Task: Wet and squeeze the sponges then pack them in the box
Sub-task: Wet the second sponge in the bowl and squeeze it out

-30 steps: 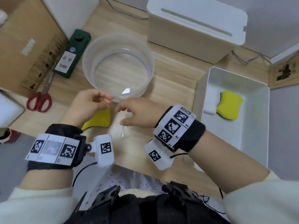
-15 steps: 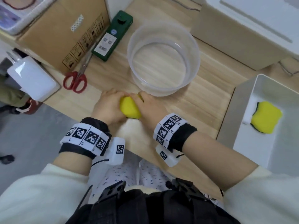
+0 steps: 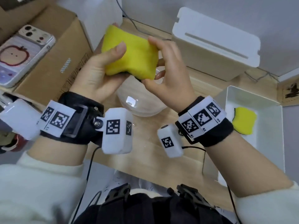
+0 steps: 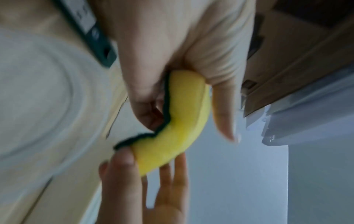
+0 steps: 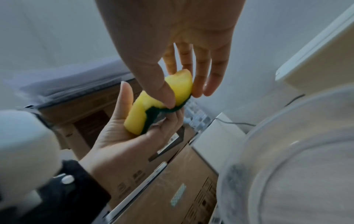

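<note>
Now the person is holding a yellow foam sponge with a dark green scouring layer (image 3: pixel 131 54) in the air with both hands, above the round clear plastic bowl (image 3: pixel 142 102). The left hand (image 3: pixel 95 73) is gripping one end of it, the thumb is pressing on the yellow face and the fingers are curling under the green side. The right hand (image 3: pixel 169 65) is pinching the other end, with the thumb at the lower corner and the fingers rather straight behind the foam. In the left wrist view the sponge is bending into a curve between the two hands.

I am judging that the step in hand is to bring this sponge into the bowl for wetting; whether it is already wet I cannot tell. To do it well, the hands should lower it over the middle of the bowl, press it fully under the water, and then squeeze it while it is hanging over the bowl, so that drops are not falling on the light wooden table (image 3: pixel 145 152).

A second yellow sponge (image 3: pixel 244 121) is already lying in the white rectangular plastic box (image 3: pixel 252 97) at the right, so the packing is only partly done.
</note>
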`<state>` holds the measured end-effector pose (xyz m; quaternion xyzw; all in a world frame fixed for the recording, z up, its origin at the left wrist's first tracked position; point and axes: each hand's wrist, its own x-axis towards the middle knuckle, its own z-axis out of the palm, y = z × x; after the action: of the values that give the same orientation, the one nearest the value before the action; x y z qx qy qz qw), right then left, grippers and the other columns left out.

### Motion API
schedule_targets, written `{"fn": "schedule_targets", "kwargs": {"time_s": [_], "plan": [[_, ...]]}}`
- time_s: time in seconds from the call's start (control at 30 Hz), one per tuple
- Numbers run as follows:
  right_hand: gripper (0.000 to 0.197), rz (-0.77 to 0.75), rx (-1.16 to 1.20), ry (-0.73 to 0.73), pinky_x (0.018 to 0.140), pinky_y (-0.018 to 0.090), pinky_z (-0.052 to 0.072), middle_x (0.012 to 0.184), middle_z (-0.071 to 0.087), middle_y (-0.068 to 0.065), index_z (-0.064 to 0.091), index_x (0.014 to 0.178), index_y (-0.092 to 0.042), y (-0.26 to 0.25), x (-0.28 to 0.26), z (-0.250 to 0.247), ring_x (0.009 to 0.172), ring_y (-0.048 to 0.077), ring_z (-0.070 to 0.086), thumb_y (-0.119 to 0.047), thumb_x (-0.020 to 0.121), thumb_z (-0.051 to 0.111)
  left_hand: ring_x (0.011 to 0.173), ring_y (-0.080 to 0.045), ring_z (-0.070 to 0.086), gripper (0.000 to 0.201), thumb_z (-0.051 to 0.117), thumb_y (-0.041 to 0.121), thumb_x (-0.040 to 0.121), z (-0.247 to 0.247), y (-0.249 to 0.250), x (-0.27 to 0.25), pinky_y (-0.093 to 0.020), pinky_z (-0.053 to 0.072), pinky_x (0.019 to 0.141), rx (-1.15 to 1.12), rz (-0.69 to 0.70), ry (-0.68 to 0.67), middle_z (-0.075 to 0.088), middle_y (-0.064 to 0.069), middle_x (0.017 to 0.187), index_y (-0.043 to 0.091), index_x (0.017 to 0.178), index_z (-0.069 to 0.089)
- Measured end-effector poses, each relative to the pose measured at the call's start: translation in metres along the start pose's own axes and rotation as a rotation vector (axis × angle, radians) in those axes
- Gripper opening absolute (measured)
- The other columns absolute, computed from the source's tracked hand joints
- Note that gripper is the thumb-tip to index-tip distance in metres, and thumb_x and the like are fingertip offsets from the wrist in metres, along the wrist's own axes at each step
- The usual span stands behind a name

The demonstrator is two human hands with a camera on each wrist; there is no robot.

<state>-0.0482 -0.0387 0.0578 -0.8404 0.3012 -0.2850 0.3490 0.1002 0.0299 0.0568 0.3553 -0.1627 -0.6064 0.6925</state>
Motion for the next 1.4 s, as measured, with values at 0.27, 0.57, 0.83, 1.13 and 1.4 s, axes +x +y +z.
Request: {"fn": "schedule_targets", "kwargs": {"time_s": [0.27,0.57,0.83,1.13,1.4], "plan": [[0.061,0.079,-0.118,0.053,0.069,0.012,0.044,0.116,0.051,0.008,0.054,0.122,-0.012,0.03,0.011,-0.01,0.099,0.013,0.049,-0.006,0.062,0.065,0.121,-0.043,0.054,0.073,0.048,0.056,0.068,0.022,-0.006,0.039,-0.07,0.043,0.083,0.062,-0.44,-0.204,0.052,-0.013,0.139,0.021,0.133,0.046],[0.031,0.298,-0.035,-0.141,0.088,0.003,0.035,0.112,0.065,-0.007,0.067,0.107,-0.016,0.055,0.01,-0.014,0.105,-0.004,0.053,-0.019,0.076,0.069,0.065,-0.011,0.053,0.017,0.057,0.004,0.086,0.012,-0.032,0.068,-0.026,0.057,0.055,0.483,-0.47,0.048,0.052,0.001,0.077,0.02,0.092,0.052],[0.019,0.476,0.048,-0.029,0.079,0.019,0.045,0.093,0.065,-0.009,0.069,0.101,-0.018,0.06,0.012,-0.014,0.087,0.001,0.058,-0.015,0.084,0.059,0.044,-0.005,0.037,0.043,0.049,0.061,0.081,0.004,-0.033,0.087,-0.013,0.022,0.039,0.429,-0.549,0.042,0.042,0.003,0.064,0.021,0.067,0.044],[0.017,0.466,0.071,0.022,0.067,0.003,0.04,0.079,0.063,-0.019,0.07,0.098,-0.017,0.059,0.01,-0.011,0.073,-0.012,0.056,-0.017,0.085,0.059,0.051,-0.01,0.056,0.034,0.047,0.036,0.091,0.004,-0.036,0.095,-0.019,0.05,0.051,0.4,-0.686,0.007,0.051,0.0,0.065,0.016,0.063,0.045],[0.029,0.459,0.013,0.096,0.074,0.018,0.043,0.094,0.057,-0.002,0.061,0.107,-0.016,0.057,0.007,-0.008,0.089,0.018,0.061,-0.014,0.078,0.065,0.067,-0.014,0.072,0.044,0.034,-0.013,0.089,0.007,-0.039,0.091,-0.016,0.054,0.052,0.437,-0.496,0.006,0.059,-0.012,0.111,0.017,0.108,0.06]]}}
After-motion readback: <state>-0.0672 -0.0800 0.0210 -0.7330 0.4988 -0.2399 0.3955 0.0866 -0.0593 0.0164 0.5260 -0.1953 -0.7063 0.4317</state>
